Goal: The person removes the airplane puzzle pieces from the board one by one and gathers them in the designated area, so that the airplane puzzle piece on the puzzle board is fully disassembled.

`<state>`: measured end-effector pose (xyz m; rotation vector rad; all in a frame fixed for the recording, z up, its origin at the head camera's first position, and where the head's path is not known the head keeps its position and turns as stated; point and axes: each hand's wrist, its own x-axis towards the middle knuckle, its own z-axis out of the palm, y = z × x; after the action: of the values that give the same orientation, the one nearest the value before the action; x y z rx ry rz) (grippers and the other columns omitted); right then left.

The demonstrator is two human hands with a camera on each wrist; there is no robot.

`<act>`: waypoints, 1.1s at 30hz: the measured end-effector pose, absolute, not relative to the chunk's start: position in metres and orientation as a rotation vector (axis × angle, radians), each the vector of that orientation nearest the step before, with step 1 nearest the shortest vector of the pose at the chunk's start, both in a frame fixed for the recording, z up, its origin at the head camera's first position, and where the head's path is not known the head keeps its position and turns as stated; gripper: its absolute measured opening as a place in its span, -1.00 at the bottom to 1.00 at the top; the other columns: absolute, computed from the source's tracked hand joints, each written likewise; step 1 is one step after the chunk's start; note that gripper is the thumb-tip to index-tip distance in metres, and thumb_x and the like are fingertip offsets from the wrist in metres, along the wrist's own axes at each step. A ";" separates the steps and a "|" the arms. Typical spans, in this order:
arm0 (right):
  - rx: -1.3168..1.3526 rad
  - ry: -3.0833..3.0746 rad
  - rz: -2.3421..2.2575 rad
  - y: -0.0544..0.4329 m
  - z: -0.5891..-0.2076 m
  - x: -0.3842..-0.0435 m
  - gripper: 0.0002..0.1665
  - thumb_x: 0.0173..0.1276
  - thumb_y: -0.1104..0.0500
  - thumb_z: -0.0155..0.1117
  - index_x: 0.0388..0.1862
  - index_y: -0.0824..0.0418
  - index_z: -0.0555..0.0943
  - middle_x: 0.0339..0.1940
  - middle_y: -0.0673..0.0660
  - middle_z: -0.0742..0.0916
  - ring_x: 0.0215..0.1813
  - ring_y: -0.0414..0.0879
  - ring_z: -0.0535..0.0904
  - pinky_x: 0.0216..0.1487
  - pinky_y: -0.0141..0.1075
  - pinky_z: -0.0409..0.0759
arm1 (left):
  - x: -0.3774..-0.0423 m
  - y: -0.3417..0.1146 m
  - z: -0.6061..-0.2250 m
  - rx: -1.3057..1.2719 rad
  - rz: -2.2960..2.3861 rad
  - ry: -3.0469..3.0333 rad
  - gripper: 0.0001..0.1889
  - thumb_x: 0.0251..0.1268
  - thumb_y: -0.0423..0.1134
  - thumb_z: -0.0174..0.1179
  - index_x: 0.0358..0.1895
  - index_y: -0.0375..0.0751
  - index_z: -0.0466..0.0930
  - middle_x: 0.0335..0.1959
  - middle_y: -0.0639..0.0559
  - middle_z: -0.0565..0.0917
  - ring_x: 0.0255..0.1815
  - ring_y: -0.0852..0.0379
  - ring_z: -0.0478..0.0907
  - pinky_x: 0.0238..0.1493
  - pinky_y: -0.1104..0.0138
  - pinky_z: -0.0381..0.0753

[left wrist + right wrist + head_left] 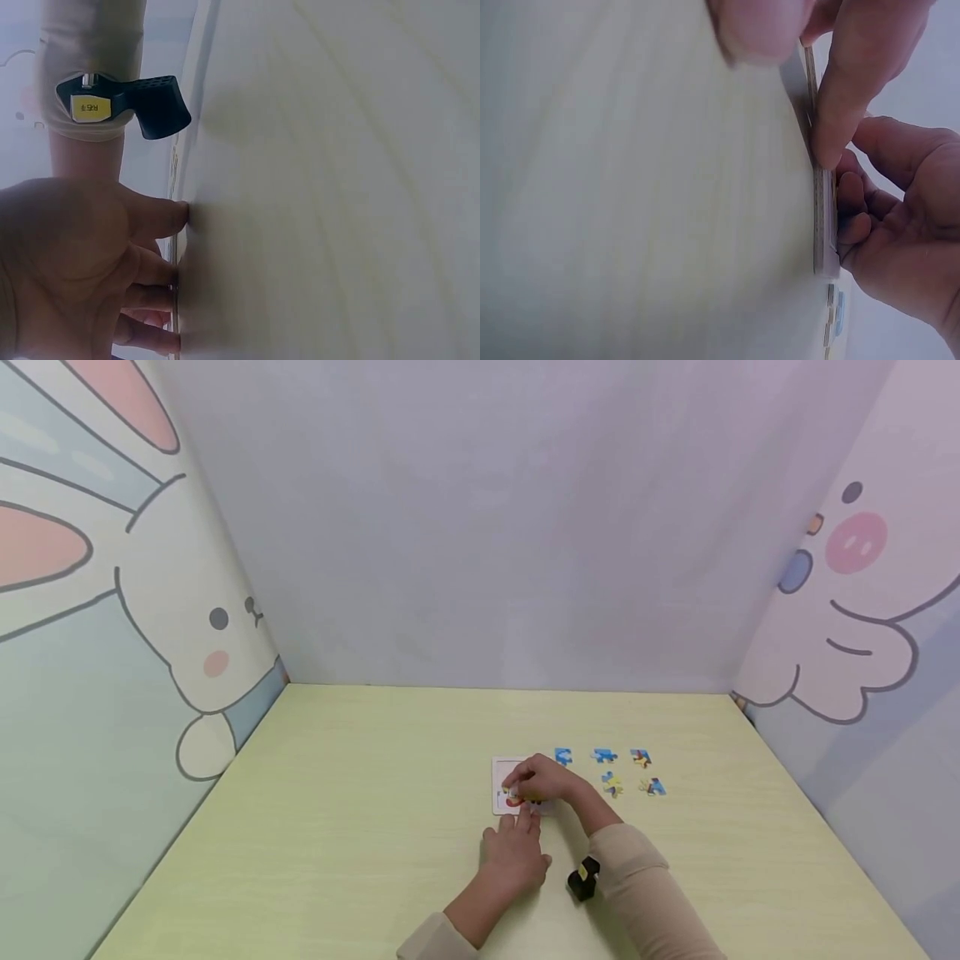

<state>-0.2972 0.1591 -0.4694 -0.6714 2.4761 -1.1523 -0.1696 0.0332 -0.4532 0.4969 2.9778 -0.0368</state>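
A small square puzzle board (496, 774) with a pale frame lies on the table, with a red and yellow picture part (514, 802) showing on it. Over the board, my right hand (542, 779) has bent fingers and pinches a small puzzle piece at the fingertips; the fingers mostly hide it. My left hand (514, 858) lies at the board's near edge, its fingers stretched forward and touching the frame. From the right wrist view, the bent fingers of my right hand (911, 217) are above the board's edge (825, 225), and my left fingers touch that edge.
Several loose puzzle pieces lie right of the board, among them a blue one (603, 756), a yellow and blue one (612, 784) and another (653, 787). A black wrist camera (583, 879) sits on my right sleeve. Cartoon-printed walls (510, 527) enclose the pale table (360, 810).
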 end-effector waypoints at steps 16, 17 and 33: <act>-0.614 2.360 -1.300 0.158 -0.470 -0.297 -0.80 0.41 0.35 0.22 -0.09 0.36 0.72 -0.31 0.06 0.73 -0.32 -0.16 0.52 -0.21 -0.33 0.53 | -0.172 0.035 -0.454 0.479 -0.062 2.961 -0.31 0.34 0.24 0.17 0.46 0.04 0.41 0.48 0.14 0.35 0.08 0.06 0.39 -0.14 0.14 0.49; -0.616 2.346 -1.313 0.158 -0.469 -0.297 -0.80 0.41 0.35 0.22 -0.08 0.37 0.72 -0.32 0.06 0.73 -0.32 -0.16 0.53 -0.20 -0.33 0.54 | -0.172 0.035 -0.454 0.480 -0.068 2.960 -0.31 0.34 0.24 0.16 0.46 0.04 0.41 0.48 0.14 0.35 0.08 0.06 0.39 -0.13 0.14 0.50; -0.613 2.356 -1.348 0.159 -0.472 -0.296 -0.80 0.34 0.41 0.18 -0.12 0.37 0.69 -0.39 0.05 0.65 -0.34 -0.12 0.46 -0.22 -0.30 0.48 | -0.172 0.035 -0.454 0.503 -0.036 2.957 -0.30 0.33 0.23 0.18 0.46 0.01 0.40 0.48 0.12 0.35 0.05 0.05 0.39 -0.15 0.14 0.51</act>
<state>-0.2959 0.1589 -0.4721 -0.6127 2.3556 -1.3482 -0.1719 0.0347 -0.4540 0.5035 2.9571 -0.0356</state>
